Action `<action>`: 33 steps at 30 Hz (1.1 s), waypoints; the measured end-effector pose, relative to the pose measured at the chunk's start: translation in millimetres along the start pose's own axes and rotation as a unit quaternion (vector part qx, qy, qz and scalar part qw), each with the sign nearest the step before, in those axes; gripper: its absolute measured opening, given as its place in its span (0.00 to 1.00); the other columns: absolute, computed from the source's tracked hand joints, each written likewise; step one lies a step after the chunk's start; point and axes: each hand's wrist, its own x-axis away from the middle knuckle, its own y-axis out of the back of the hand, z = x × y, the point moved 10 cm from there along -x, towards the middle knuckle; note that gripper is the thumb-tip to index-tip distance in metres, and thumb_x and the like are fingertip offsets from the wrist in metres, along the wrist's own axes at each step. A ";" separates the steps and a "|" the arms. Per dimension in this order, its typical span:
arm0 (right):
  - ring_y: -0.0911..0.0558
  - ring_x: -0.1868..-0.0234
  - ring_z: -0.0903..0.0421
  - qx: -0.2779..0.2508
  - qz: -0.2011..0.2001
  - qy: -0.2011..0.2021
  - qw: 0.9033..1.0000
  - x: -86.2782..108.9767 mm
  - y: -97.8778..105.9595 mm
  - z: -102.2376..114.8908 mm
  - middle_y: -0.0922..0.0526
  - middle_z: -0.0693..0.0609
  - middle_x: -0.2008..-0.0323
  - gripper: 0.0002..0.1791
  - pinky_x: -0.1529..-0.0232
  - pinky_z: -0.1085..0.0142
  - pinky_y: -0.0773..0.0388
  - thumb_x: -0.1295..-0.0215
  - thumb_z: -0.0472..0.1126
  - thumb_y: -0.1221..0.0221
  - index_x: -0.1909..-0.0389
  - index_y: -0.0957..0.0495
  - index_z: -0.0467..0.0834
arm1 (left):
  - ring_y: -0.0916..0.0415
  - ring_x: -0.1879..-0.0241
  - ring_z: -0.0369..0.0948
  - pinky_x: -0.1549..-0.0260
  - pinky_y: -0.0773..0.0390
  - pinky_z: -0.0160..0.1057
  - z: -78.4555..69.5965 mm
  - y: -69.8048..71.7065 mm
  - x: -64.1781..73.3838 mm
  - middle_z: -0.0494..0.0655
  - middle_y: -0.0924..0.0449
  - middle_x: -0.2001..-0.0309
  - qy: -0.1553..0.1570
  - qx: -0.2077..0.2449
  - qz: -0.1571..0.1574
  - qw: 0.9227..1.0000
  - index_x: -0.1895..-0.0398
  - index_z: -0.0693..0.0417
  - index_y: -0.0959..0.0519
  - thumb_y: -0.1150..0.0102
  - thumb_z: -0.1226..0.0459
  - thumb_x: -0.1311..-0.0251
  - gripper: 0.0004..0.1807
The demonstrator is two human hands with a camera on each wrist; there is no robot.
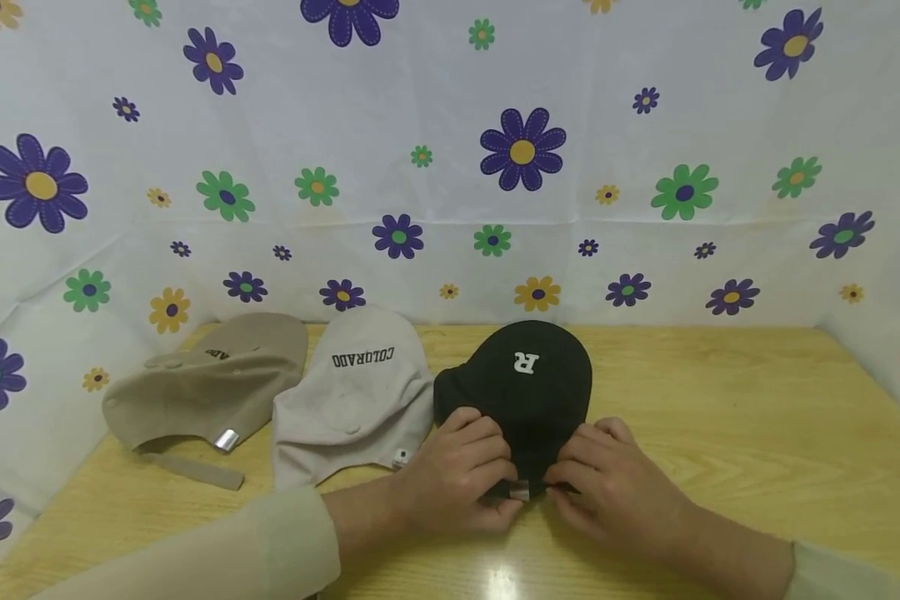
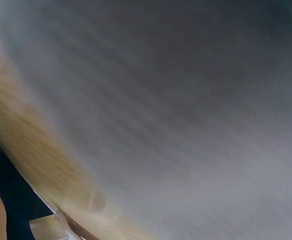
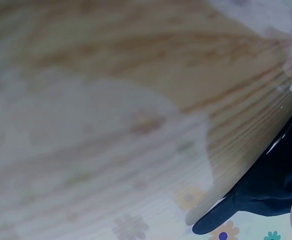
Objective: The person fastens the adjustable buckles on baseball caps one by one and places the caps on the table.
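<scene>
Cap (image 1: 543,408), black, rounded end farthest, long axis near-to-far

One tan cap (image 1: 258,387), one light grey cap (image 1: 363,375) and one black cap (image 1: 543,400) — three caps in all. Metal clasps (image 1: 226,440) number two in sight, loose straps (image 1: 195,472) one, white labels (image 1: 401,457) one. Dark lettering (image 1: 363,357) appears twice, the white letter R (image 1: 526,363) once. There are two hands — one left hand (image 1: 461,471), one right hand (image 1: 611,483) — and two pale sleeves (image 1: 300,542). One wooden table (image 1: 720,408) shows, and the backdrop's printed flowers (image 1: 522,152), in three petal colours, number more than thirty.
</scene>
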 end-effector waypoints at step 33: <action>0.25 0.58 0.61 -0.006 0.008 -0.034 0.999 0.8 1.8 -8.6 0.21 0.60 0.63 0.09 0.54 0.63 0.37 0.37 0.49 0.41 0.61 0.18 0.50 | 0.25 0.67 0.38 0.58 0.30 0.41 3.8 0.0 -0.8 0.37 0.21 0.74 0.012 -0.008 0.004 1.000 0.77 0.47 0.20 0.33 0.54 0.59 0.09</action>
